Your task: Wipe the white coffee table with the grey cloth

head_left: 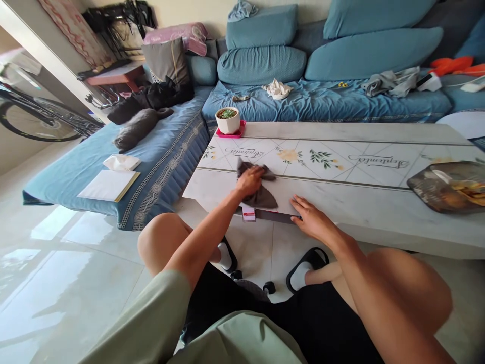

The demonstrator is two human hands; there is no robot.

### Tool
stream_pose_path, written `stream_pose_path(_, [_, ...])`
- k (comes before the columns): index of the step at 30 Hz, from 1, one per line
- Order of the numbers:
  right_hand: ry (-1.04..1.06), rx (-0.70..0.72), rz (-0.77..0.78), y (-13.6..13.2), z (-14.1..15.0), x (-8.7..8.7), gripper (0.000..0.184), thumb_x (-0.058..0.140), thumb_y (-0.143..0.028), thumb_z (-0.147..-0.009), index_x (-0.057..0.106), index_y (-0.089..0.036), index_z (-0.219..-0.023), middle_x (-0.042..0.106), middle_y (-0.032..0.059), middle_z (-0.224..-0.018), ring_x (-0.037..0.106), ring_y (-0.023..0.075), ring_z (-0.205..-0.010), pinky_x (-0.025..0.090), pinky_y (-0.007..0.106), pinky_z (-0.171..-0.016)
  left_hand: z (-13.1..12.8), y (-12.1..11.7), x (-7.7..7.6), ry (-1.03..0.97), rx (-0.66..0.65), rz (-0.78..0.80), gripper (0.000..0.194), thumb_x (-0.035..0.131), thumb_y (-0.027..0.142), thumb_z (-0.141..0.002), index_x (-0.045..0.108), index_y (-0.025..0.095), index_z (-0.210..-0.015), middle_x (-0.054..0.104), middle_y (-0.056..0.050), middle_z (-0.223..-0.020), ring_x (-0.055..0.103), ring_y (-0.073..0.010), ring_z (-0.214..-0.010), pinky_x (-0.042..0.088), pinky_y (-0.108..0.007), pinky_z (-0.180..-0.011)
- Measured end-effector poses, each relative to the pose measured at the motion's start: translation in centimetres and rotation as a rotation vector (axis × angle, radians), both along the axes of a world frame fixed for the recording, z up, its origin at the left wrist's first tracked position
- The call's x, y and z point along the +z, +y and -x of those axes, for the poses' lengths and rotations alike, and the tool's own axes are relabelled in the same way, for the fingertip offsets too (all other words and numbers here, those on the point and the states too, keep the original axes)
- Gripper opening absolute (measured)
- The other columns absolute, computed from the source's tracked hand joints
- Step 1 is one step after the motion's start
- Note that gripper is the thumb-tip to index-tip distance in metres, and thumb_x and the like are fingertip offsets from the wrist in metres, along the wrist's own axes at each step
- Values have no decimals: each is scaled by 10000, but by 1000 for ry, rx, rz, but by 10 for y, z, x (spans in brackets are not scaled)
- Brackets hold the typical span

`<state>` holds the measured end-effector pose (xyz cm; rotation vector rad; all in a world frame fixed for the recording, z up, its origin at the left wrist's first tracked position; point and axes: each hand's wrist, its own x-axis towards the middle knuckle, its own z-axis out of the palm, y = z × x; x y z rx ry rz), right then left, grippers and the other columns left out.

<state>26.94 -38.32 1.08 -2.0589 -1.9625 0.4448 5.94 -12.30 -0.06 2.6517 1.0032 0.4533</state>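
Observation:
My left hand (250,181) is closed on a dark grey cloth (261,194) that lies spread on the white coffee table (341,192) near its left end. My right hand (308,217) rests flat at the table's near edge, fingers stretched out and empty, just right of the cloth. A small red and white tag (248,214) hangs below the edge under the cloth.
A white potted plant (228,120) on a pink coaster stands at the table's far left corner. A dark tray of food (450,186) sits at the right end. A blue sofa (303,96) with cushions, clothes, a grey cat (134,130) and papers lies behind. A bicycle wheel (34,119) is at far left.

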Motion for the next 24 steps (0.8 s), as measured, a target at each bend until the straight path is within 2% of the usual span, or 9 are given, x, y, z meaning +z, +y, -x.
stream_pose_path(2, [6, -5, 13, -1, 1, 3, 653, 606, -298, -1039, 541, -154, -1673, 370, 170, -1813, 368, 381, -1671, 362, 566, -1374, 17, -22, -7, 1, -183, 6, 583, 501, 221, -1040, 633, 254, -1607, 528, -33, -1744, 420, -217, -1669, 318, -432, -1420])
stream_pose_path(4, [3, -13, 18, -2, 3, 3, 649, 595, -300, -1045, 542, -137, -1670, 366, 178, -1813, 369, 382, -1670, 371, 565, -1370, 67, -25, -4, 9, -200, 15, 585, 472, 226, -1054, 617, 263, -1620, 513, -36, -1755, 410, -217, -1675, 321, -454, -1422])
stream_pose_path(8, [-29, -2, -19, -1, 7, -2, 635, 593, -245, -1023, 566, -123, -1646, 416, 196, -1785, 406, 371, -1654, 373, 570, -1366, 160, 22, 31, 44, 289, 46, 594, 419, 166, -1037, 625, 179, -1594, 533, -131, -1731, 440, -288, -1657, 346, -558, -1404])
stream_pose_path(10, [-45, 2, -38, -1, 8, -7, 634, 596, -220, -1012, 572, -106, -1636, 425, 213, -1775, 417, 374, -1647, 377, 566, -1364, 154, 46, 49, 32, 410, 29, 635, 382, 109, -1005, 582, 97, -1608, 549, -220, -1694, 431, -359, -1655, 325, -680, -1379])
stream_pose_path(12, [-62, 6, -56, -1, 8, -12, 642, 590, -203, -1004, 569, -84, -1634, 421, 232, -1771, 424, 384, -1641, 398, 567, -1353, 107, 51, 61, 6, 396, 10, 667, 396, 83, -978, 557, 95, -1624, 592, -232, -1650, 440, -375, -1645, 305, -717, -1371])
stream_pose_path(16, [-106, 28, -113, -5, 5, -30, 626, 519, -198, -1009, 592, -88, -1621, 444, 223, -1759, 456, 401, -1620, 466, 588, -1308, -25, -2, 58, -12, 170, 21, 605, 476, 129, -982, 667, 184, -1554, 635, -152, -1632, 525, -285, -1597, 370, -499, -1399])
stream_pose_path(18, [-101, 30, -171, -8, 0, -45, 618, 478, -200, -1008, 627, -109, -1601, 470, 204, -1748, 480, 408, -1602, 494, 596, -1288, -59, -41, 41, -6, 23, 28, 550, 534, 182, -993, 723, 261, -1504, 638, -62, -1645, 546, -216, -1581, 402, -357, -1378])
stream_pose_path(21, [-58, 21, -266, -10, -13, -73, 605, 475, -250, -1006, 685, -195, -1571, 536, 160, -1706, 563, 421, -1536, 565, 610, -1222, -29, -77, 5, -67, -270, 44, 622, 524, 266, -1039, 583, 348, -1653, 526, -5, -1742, 448, -209, -1654, 363, -398, -1413])
stream_pose_path(24, [-11, 75, -339, -12, -27, -105, 589, 527, -322, -1019, 683, -324, -1587, 560, 92, -1685, 629, 418, -1467, 653, 579, -1122, 64, -62, -15, -25, -58, 79, 694, 460, 249, -1042, 476, 398, -1720, 431, 10, -1795, 356, -228, -1701, 315, -495, -1438])
